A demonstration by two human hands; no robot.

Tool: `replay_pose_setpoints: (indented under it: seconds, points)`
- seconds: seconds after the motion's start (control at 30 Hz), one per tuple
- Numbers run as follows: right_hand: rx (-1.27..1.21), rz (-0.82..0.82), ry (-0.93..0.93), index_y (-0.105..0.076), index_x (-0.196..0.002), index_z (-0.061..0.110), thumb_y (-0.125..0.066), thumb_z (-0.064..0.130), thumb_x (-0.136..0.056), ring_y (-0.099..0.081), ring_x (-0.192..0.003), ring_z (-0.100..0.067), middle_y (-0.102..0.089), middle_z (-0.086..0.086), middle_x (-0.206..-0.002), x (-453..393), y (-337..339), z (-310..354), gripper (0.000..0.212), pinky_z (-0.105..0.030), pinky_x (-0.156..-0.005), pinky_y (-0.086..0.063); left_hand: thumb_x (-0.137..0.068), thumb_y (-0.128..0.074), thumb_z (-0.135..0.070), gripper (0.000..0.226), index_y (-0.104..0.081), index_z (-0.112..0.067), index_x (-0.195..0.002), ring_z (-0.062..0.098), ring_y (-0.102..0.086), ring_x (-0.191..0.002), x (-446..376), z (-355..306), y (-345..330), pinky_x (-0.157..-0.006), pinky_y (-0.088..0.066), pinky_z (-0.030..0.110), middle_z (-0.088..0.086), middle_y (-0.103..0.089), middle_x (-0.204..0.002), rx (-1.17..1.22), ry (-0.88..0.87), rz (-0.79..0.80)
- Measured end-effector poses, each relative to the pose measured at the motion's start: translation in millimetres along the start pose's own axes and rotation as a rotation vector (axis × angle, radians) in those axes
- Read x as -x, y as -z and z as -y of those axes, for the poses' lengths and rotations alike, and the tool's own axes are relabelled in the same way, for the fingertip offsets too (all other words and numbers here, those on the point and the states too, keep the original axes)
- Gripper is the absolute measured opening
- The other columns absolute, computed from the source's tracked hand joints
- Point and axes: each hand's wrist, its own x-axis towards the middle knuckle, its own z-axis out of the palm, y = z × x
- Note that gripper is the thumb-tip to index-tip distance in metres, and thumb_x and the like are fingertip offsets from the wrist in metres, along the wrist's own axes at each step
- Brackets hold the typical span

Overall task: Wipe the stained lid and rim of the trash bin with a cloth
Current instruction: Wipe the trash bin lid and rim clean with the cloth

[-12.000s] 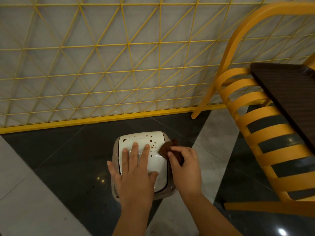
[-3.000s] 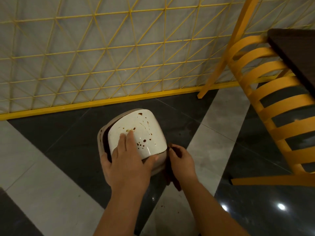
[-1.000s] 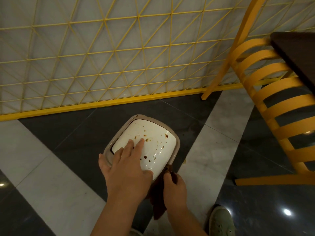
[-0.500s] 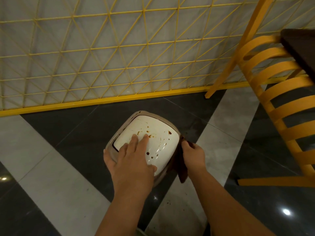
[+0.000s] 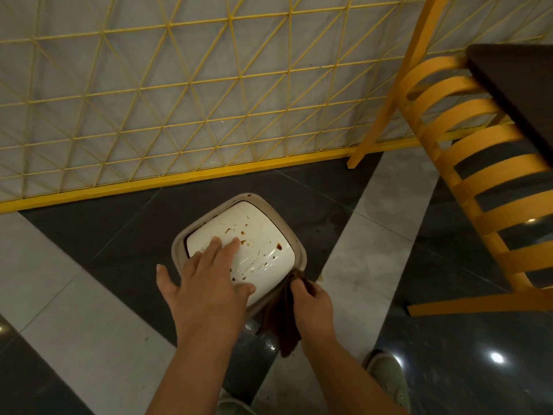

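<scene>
White lid speckled with brown stains, beige rim, dark brown cloth. Yellow triangle-patterned grid; yellow slatted chair; floor dark grey and pale grey.

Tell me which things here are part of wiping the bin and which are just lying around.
Part of the job:
- trash bin rim
- white stained lid, left hand resting flat on it
- brown cloth, held at the rim by the right hand

Just around:
- yellow chair
- dark table
- yellow lattice screen
- green shoe
</scene>
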Motion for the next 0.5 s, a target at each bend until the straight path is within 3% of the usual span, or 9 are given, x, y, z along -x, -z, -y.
replay_pose_setpoints:
  seconds: [0.13, 0.3, 0.5]
  points:
    - [0.066, -0.036, 0.091, -0.060, -0.108, 0.019, -0.053, 0.031, -0.093, -0.057, -0.080, -0.011, -0.061, 0.004, -0.087, -19, 5, 22, 0.021, -0.028, -0.072, -0.046, -0.085, -0.061, -0.044, 0.076, -0.013, -0.046, -0.144, 0.014, -0.014, -0.145, -2, -3, -1, -0.114, 0.007, 0.054, -0.013, -0.014, -0.157, 0.002, 0.008, -0.001]
    - [0.114, -0.027, 0.092, -0.064, -0.082, 0.016, -0.052, 0.036, -0.093, -0.056, -0.072, -0.016, -0.062, -0.004, -0.080, -35, 9, 56, 0.026, -0.030, -0.064, -0.043, -0.085, -0.061, -0.043, 0.077, -0.012, -0.046, -0.144, 0.015, -0.013, -0.145, -3, -4, -1, -0.113, 0.009, 0.054, -0.013, -0.013, -0.157, -0.010, 0.017, 0.002]
    - [0.131, 0.016, 0.046, -0.063, -0.093, 0.016, -0.051, 0.035, -0.093, -0.060, -0.079, -0.019, -0.065, -0.010, -0.090, -23, 14, 38, 0.023, -0.027, -0.061, -0.044, -0.085, -0.057, -0.044, 0.076, -0.010, -0.045, -0.145, 0.014, -0.009, -0.146, -2, -2, 6, -0.112, 0.011, 0.057, -0.012, -0.008, -0.158, -0.103, -0.015, 0.008]
